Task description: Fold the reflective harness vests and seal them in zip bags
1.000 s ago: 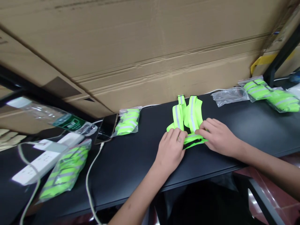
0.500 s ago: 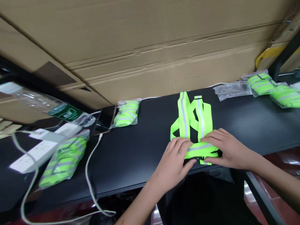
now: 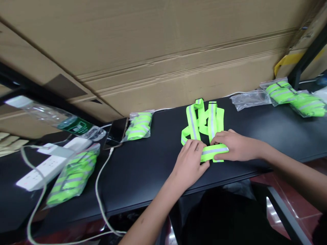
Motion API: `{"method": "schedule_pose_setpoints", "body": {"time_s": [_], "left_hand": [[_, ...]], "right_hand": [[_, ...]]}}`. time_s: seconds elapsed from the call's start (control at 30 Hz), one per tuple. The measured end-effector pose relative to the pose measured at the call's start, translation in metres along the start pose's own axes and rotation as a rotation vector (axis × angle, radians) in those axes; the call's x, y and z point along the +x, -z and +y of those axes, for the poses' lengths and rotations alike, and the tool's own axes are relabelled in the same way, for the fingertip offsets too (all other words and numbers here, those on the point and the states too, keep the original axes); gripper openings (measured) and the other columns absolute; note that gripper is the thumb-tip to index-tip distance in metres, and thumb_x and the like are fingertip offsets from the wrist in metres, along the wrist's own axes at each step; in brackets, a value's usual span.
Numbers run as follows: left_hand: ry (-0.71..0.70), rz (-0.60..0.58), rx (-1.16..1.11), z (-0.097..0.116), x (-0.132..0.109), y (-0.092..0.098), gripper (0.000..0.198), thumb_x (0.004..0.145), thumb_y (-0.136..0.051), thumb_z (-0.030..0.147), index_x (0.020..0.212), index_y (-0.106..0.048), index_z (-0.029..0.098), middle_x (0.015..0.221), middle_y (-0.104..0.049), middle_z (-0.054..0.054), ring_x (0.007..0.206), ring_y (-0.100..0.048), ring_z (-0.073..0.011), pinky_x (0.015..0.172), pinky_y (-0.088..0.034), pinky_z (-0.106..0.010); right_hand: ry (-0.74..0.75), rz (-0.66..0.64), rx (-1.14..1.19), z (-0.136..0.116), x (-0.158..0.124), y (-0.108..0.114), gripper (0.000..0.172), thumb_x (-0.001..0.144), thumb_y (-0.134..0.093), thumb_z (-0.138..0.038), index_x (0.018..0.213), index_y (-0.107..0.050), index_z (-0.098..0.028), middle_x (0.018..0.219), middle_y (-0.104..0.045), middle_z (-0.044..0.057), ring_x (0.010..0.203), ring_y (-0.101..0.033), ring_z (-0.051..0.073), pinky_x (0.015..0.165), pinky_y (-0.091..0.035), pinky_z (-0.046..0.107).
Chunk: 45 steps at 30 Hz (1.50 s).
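Observation:
A neon yellow-green reflective vest (image 3: 212,117) made of elastic straps with silver stripes lies on the black table, its straps pointing toward the cardboard. The near part is folded into a flat band across the straps. My left hand (image 3: 191,160) grips the left end of that band, thumb below and fingers on top. At its right end my right hand (image 3: 231,146) pinches the band, with the thumb under and fingers over it. Parts of the straps beneath both hands are hidden.
Bagged vests lie at the back (image 3: 140,126), on the left (image 3: 74,177) and at right (image 3: 281,92). Beside them are a clear plastic bag (image 3: 250,99), a phone (image 3: 116,132), a white power strip (image 3: 51,163) with cable and a tilted plastic bottle (image 3: 58,117). Cardboard (image 3: 178,61) walls the back.
Both hands have moved slightly away from the table's front edge with the folded band. The far straps have shifted and buckled, and the right hand has closed in nearer to the left.

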<state>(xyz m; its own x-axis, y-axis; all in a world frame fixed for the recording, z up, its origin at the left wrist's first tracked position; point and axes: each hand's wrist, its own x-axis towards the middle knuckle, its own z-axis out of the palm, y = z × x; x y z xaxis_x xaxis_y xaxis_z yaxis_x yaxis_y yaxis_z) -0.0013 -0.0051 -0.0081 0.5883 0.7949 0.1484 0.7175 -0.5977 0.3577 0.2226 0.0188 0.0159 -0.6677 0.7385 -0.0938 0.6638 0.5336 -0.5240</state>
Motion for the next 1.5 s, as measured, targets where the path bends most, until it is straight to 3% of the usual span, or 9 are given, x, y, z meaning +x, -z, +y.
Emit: {"method": "schedule_pose_setpoints", "body": {"time_s": [0.17, 0.43, 0.63, 0.83, 0.93, 1.07, 1.27, 1.37, 1.5], "left_hand": [[0.011, 0.038, -0.091, -0.007, -0.001, -0.002, 0.027, 0.084, -0.066, 0.016, 0.109, -0.057, 0.020, 0.108, -0.066, -0.008, 0.111, -0.054, -0.0303, 0.094, -0.048, -0.045], [0.144, 0.152, -0.669, -0.025, -0.013, -0.002, 0.031, 0.085, -0.073, 0.027, 0.113, -0.060, 0.024, 0.112, -0.067, -0.005, 0.105, -0.062, -0.0232, 0.094, -0.047, -0.038], [0.219, 0.410, -1.144, -0.036, -0.021, -0.009, 0.029, 0.085, -0.073, 0.025, 0.103, -0.051, 0.022, 0.094, -0.064, -0.002, 0.085, -0.062, -0.0168, 0.076, -0.049, -0.028], [0.249, 0.570, -1.113, -0.039, -0.038, -0.006, 0.054, 0.080, -0.074, 0.017, 0.125, -0.045, 0.025, 0.090, -0.057, 0.002, 0.093, -0.064, -0.0187, 0.085, -0.051, -0.035], [0.271, 0.603, -0.961, -0.040, -0.051, -0.002, 0.057, 0.080, -0.073, 0.016, 0.130, -0.047, 0.025, 0.083, -0.051, 0.005, 0.086, -0.065, -0.0176, 0.087, -0.051, -0.037], [0.369, 0.520, -0.832, -0.038, -0.069, 0.004, 0.042, 0.083, -0.073, 0.020, 0.121, -0.056, 0.023, 0.079, -0.053, 0.004, 0.085, -0.068, -0.0192, 0.084, -0.053, -0.036], [0.558, 0.580, -0.877, -0.022, -0.083, 0.005, 0.039, 0.083, -0.076, 0.029, 0.118, -0.059, 0.022, 0.092, -0.064, -0.001, 0.095, -0.074, -0.0266, 0.095, -0.055, -0.046], [0.723, 0.529, -0.955, -0.028, -0.093, 0.007, 0.047, 0.077, -0.081, 0.037, 0.116, -0.061, 0.021, 0.104, -0.068, -0.005, 0.102, -0.073, -0.0299, 0.093, -0.058, -0.045], [0.799, 0.450, -0.725, -0.041, -0.103, 0.024, 0.062, 0.070, -0.083, 0.046, 0.122, -0.058, 0.024, 0.114, -0.070, -0.009, 0.105, -0.071, -0.0310, 0.085, -0.060, -0.043]], "right_hand": [[0.036, 0.060, -0.071, 0.005, 0.004, -0.005, 0.054, 0.078, -0.077, -0.048, 0.120, -0.061, -0.019, 0.118, -0.062, 0.012, 0.109, -0.060, 0.032, 0.091, -0.038, 0.045], [-0.035, 0.107, 0.151, 0.017, 0.000, -0.015, 0.060, 0.076, -0.074, -0.067, 0.114, -0.065, -0.022, 0.119, -0.062, 0.008, 0.110, -0.056, 0.030, 0.096, -0.038, 0.044], [-0.002, 0.095, 0.193, 0.022, -0.005, -0.014, 0.041, 0.082, -0.072, -0.055, 0.106, -0.061, -0.023, 0.107, -0.064, 0.005, 0.107, -0.056, 0.027, 0.097, -0.035, 0.044], [-0.013, 0.184, 0.240, 0.025, -0.012, -0.018, 0.034, 0.084, -0.071, -0.044, 0.110, -0.061, -0.025, 0.110, -0.065, 0.005, 0.107, -0.057, 0.027, 0.099, -0.038, 0.046], [-0.007, 0.307, 0.490, 0.031, -0.017, -0.021, 0.029, 0.087, -0.069, -0.039, 0.110, -0.061, -0.025, 0.112, -0.066, 0.005, 0.104, -0.060, 0.025, 0.095, -0.044, 0.042], [-0.078, 0.624, 0.898, 0.036, -0.027, -0.028, 0.032, 0.079, -0.072, -0.025, 0.107, -0.059, -0.027, 0.111, -0.066, 0.003, 0.100, -0.063, 0.022, 0.084, -0.051, 0.035], [-0.430, 1.125, 1.217, 0.035, -0.053, -0.047, 0.042, 0.066, -0.076, -0.021, 0.103, -0.055, -0.026, 0.092, -0.063, -0.001, 0.083, -0.069, 0.022, 0.090, -0.055, 0.049], [-0.526, 1.293, 0.881, 0.042, -0.074, -0.049, 0.054, 0.069, -0.081, -0.030, 0.114, -0.052, -0.028, 0.108, -0.063, 0.005, 0.098, -0.070, 0.028, 0.097, -0.052, 0.057], [-0.483, 1.270, -0.132, 0.036, -0.090, -0.035, 0.046, 0.077, -0.077, -0.030, 0.119, -0.058, -0.025, 0.119, -0.063, 0.012, 0.119, -0.060, 0.035, 0.104, -0.046, 0.057]]}}
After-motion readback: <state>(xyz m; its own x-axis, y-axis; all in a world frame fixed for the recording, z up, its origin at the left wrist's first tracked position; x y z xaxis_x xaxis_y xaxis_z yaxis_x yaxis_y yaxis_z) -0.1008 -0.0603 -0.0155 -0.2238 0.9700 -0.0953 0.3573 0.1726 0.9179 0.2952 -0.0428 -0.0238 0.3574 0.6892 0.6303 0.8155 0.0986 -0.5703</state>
